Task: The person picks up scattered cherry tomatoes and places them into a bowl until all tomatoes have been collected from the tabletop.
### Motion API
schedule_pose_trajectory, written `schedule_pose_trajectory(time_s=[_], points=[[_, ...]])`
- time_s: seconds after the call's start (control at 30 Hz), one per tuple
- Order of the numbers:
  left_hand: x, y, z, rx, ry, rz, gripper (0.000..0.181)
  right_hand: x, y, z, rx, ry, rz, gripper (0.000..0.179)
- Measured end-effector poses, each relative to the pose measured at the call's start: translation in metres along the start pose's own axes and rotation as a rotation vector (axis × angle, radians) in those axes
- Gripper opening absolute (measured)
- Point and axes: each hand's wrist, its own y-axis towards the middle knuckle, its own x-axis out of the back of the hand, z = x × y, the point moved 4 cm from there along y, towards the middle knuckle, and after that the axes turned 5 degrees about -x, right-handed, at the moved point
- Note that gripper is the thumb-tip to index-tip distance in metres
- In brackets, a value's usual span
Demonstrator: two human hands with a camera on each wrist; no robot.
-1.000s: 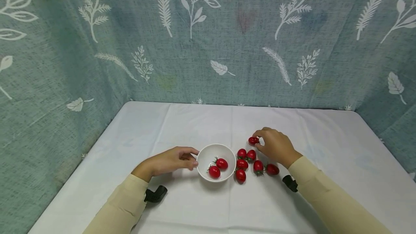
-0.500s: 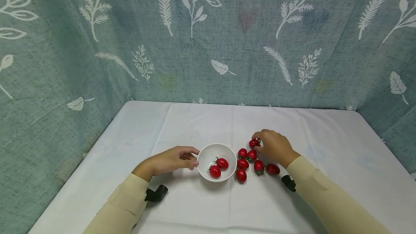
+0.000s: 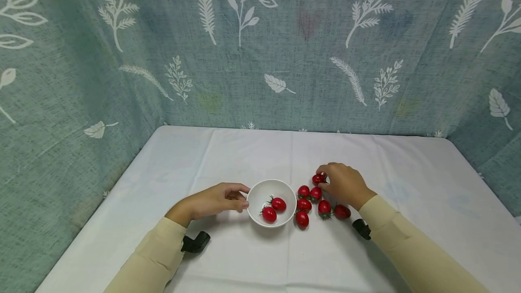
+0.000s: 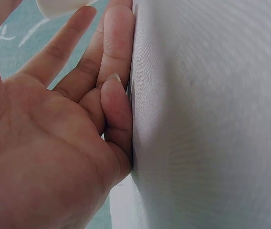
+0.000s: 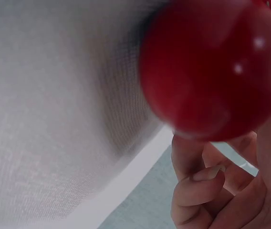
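Observation:
Two red cherry tomatoes (image 3: 269,214) with green stems lie in a small white bowl (image 3: 262,191). My left hand (image 3: 213,202) holds the bowl at its left side, the thumb and index fingertip at the rim. In the left wrist view the index fingertip meets the bowl (image 4: 59,7), while the ring and little fingers rest on the cloth. To the right of the bowl, my right hand (image 3: 343,184) pinches the farthest cherry tomato (image 3: 318,179) between thumb and fingers. That tomato (image 5: 212,67) looms large in the right wrist view, low over or touching the cloth; its contact is unclear.
Several loose cherry tomatoes (image 3: 303,205) lie between the bowl and my right forearm, some touching each other. A white cloth (image 3: 244,153) covers the table. Behind and at the sides hangs a green-blue curtain (image 3: 260,58) with white leaf prints.
My right hand has come slightly nearer with its fingers closer round the far tomato, which has shifted a little nearer too. My left hand and the bowl stay in place.

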Motion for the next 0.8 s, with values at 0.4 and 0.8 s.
schedule_pose_trajectory(time_s=[0.4,0.8], points=[[0.0008,-0.0011,-0.0008,0.006,0.014,-0.002,0.044,0.0057,-0.0034,0.0005,-0.002,-0.007,-0.016,0.025],[0.0003,-0.0007,0.0002,0.0,0.005,0.0,0.044,-0.0033,0.0011,0.0007,-0.006,-0.02,0.009,0.034]])
